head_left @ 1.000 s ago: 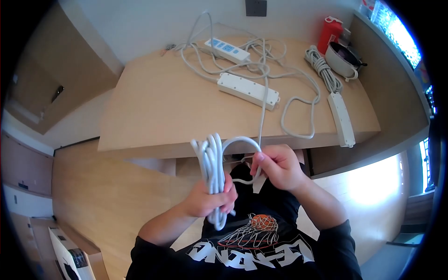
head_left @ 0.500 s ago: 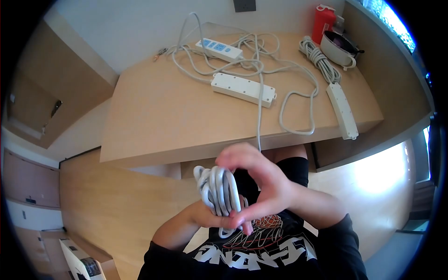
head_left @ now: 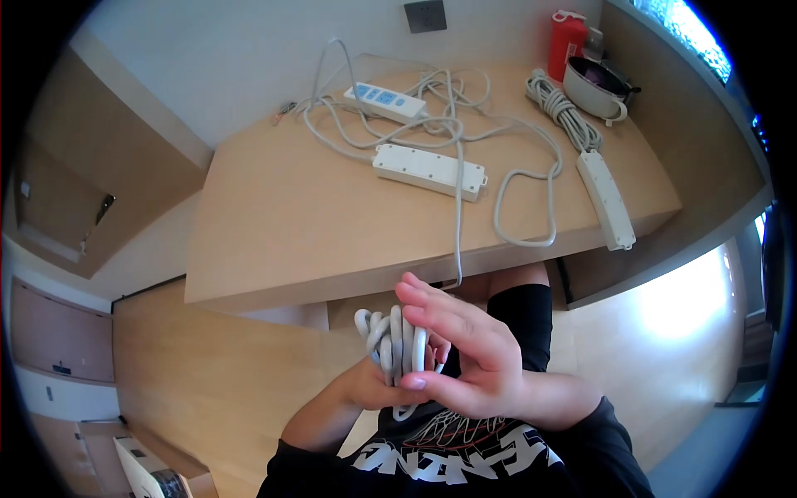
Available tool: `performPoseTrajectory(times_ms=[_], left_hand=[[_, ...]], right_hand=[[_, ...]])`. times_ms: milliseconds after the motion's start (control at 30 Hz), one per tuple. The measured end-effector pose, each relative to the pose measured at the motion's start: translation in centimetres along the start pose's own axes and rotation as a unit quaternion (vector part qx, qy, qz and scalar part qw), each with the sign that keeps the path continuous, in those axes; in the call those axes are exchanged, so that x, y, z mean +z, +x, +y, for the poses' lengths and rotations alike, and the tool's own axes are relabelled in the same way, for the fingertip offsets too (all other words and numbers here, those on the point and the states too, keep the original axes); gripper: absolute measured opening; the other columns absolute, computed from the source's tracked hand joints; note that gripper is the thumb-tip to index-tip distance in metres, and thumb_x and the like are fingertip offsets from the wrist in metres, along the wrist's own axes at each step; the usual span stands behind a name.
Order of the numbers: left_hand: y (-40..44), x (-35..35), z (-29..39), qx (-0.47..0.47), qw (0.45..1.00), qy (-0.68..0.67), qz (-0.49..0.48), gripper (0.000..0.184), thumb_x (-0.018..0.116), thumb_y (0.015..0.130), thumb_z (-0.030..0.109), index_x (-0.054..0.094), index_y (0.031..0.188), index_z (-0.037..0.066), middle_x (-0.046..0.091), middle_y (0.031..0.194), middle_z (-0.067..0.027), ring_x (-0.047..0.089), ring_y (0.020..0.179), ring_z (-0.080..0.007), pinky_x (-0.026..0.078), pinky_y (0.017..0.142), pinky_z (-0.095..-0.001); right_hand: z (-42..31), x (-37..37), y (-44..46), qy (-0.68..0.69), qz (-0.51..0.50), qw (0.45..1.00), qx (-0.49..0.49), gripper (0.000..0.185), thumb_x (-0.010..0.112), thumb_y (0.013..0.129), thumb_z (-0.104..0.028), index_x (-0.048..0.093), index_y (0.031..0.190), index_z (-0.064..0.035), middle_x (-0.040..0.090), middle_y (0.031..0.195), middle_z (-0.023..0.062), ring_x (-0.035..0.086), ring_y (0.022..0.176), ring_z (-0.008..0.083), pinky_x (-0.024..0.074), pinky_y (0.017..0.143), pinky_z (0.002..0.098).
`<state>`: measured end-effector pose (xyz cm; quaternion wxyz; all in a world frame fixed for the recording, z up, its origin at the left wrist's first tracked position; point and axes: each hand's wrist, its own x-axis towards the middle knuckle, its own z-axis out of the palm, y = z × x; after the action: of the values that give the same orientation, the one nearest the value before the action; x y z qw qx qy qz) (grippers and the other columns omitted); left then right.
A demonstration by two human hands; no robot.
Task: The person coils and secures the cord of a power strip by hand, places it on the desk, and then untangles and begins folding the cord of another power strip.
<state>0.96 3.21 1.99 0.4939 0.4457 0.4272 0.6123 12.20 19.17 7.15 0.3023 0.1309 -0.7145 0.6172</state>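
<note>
A bundle of looped white-grey power cable hangs in front of my body, over my lap. My left hand is closed round its lower part from the left. My right hand is on the bundle's right side, fingers stretched and thumb apart, the thumb tip touching or very near the loops. From the bundle's side a cable runs up over the table edge to the tangle. A white power strip lies face down on the table, and another power strip with blue sockets lies face up behind it.
Loose cable loops spread over the wooden table. At the right lies a third power strip with its cable bundled. A red container and a white pot stand in the back right corner. A wall socket is above.
My right hand has turned and its fingers have straightened beside the bundle. The bundle has turned slightly in my left hand. The view has shifted a little.
</note>
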Motion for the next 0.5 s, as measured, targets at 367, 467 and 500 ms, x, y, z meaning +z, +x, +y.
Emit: performPoseTrajectory(times_ms=[367, 467, 500], left_hand=[[-1.5, 0.6, -0.8, -0.035, 0.995, -0.092, -0.015, 0.024, 0.08, 0.082, 0.013, 0.057, 0.087, 0.008, 0.058, 0.088, 0.0009, 0.055, 0.086, -0.0118, 0.044, 0.077, -0.0266], [-1.8, 0.8, -1.4, -0.003, 0.998, -0.055, -0.025, 0.021, 0.076, 0.086, 0.013, 0.057, 0.091, 0.006, 0.062, 0.091, -0.0016, 0.058, 0.089, -0.0129, 0.046, 0.079, -0.027], [-1.8, 1.0, -1.3, 0.002, 0.998, -0.049, -0.027, 0.02, 0.075, 0.088, 0.013, 0.057, 0.093, 0.006, 0.064, 0.093, -0.0027, 0.06, 0.091, -0.0134, 0.047, 0.081, -0.0272]], right_hand=[[-0.1, -0.2, -1.0, 0.16, 0.005, 0.98, 0.116, 0.059, 0.08, 0.076, 0.005, 0.057, 0.13, 0.0026, 0.049, 0.126, 0.012, 0.054, 0.118, 0.0216, 0.0446, 0.102, 0.0346], [-0.2, -0.7, -1.4, 0.111, 0.001, 0.985, 0.131, 0.058, 0.081, 0.075, 0.005, 0.059, 0.128, 0.0024, 0.051, 0.12, 0.0108, 0.056, 0.112, 0.0195, 0.0456, 0.098, 0.0319], [-0.1, -0.8, -1.6, 0.097, 0.001, 0.986, 0.135, 0.057, 0.081, 0.075, 0.005, 0.06, 0.128, 0.0023, 0.052, 0.118, 0.0105, 0.057, 0.11, 0.0189, 0.0458, 0.097, 0.031]])
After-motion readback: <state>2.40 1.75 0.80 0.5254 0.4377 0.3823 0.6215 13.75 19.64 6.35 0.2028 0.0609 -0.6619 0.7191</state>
